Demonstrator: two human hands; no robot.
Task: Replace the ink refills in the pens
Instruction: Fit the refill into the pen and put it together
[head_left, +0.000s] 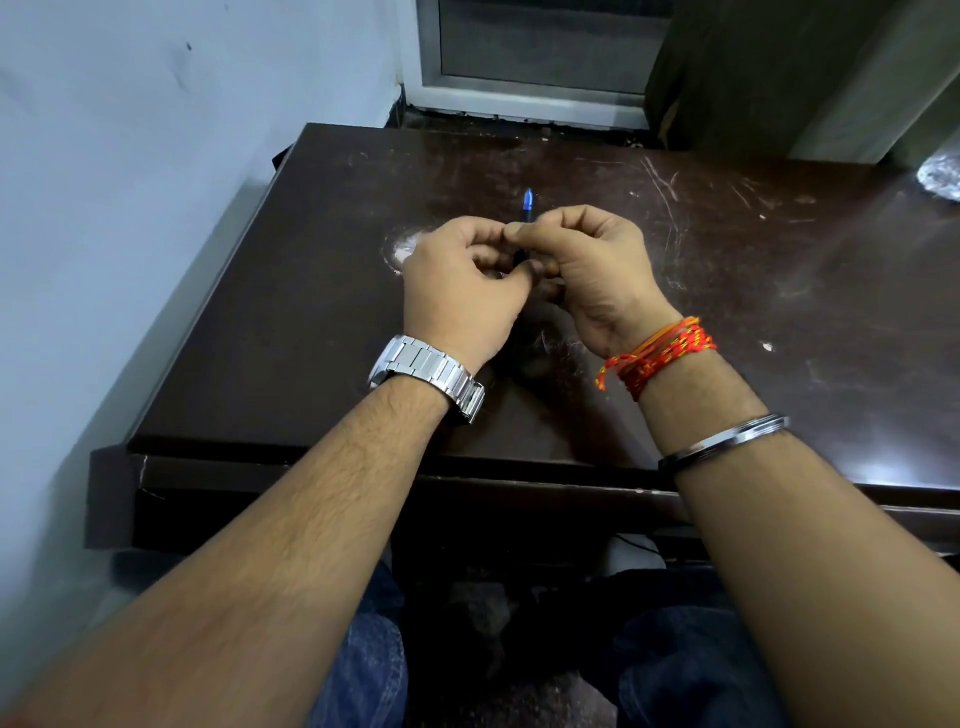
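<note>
A pen (528, 202) with a blue pointed end sticks up and away from between my two hands, held above a dark brown table (311, 312). My left hand (462, 286), with a steel watch on the wrist, is closed around the pen's lower part. My right hand (587, 270), with red and orange threads on the wrist, pinches the pen with thumb and fingertips just above the left hand. Most of the pen's body is hidden by my fingers. No loose refill shows on the table.
The scratched table stands against a pale wall (130, 182) on the left, with a window frame (535, 78) behind it. A crumpled clear plastic thing (943, 176) lies at the table's far right edge. My knees in blue jeans are below the front edge.
</note>
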